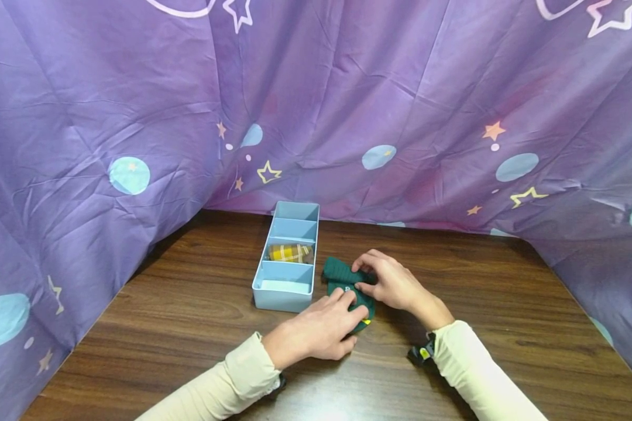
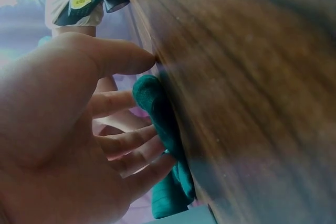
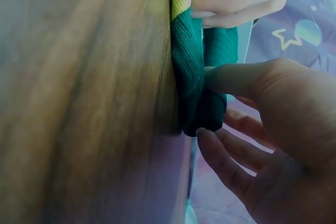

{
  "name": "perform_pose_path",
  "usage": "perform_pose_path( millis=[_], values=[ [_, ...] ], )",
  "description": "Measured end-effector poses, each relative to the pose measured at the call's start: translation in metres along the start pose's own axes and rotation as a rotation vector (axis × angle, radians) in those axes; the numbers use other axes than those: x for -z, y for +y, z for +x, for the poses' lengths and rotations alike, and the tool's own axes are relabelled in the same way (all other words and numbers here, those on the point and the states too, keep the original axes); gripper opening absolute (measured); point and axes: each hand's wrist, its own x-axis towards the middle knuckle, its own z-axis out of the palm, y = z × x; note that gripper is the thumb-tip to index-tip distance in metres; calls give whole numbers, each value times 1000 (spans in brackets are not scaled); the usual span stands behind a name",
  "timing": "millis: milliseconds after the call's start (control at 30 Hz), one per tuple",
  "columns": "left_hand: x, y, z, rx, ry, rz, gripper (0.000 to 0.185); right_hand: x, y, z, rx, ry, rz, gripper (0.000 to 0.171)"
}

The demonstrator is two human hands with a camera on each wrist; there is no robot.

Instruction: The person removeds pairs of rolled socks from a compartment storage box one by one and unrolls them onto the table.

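A dark green sock (image 1: 341,277) with a yellow mark at its near end lies on the wooden table (image 1: 189,316), just right of a light blue divided box (image 1: 283,296). My left hand (image 1: 321,328) lies flat on the sock's near end, with its fingers (image 2: 123,142) fairly straight against the green sock (image 2: 157,108). My right hand (image 1: 388,282) holds the far, folded part. Its thumb (image 3: 226,77) presses the sock (image 3: 189,66) from one side and its fingers (image 3: 220,158) curl round the folded end.
One compartment of the blue box holds a rolled yellow plaid item (image 1: 289,252); the other compartments look bare. A purple star-patterned cloth (image 1: 347,88) hangs round the back and both sides of the table. Wrist-worn cameras sit on both cream sleeves.
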Motion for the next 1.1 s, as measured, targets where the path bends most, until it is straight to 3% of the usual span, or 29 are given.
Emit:
perform_pose_path(
  millis=[300, 700, 1100],
  values=[
    [0, 1, 0, -14, 7, 36, 38, 2, 4, 4, -22, 17, 12, 25],
    [0, 5, 0, -24, 21, 90, 38, 0, 7, 9, -12, 90, -43, 32],
    [1, 11, -2, -36, 18, 100, 37, 2, 13, 10, 6, 40, -24, 36]
  ],
)
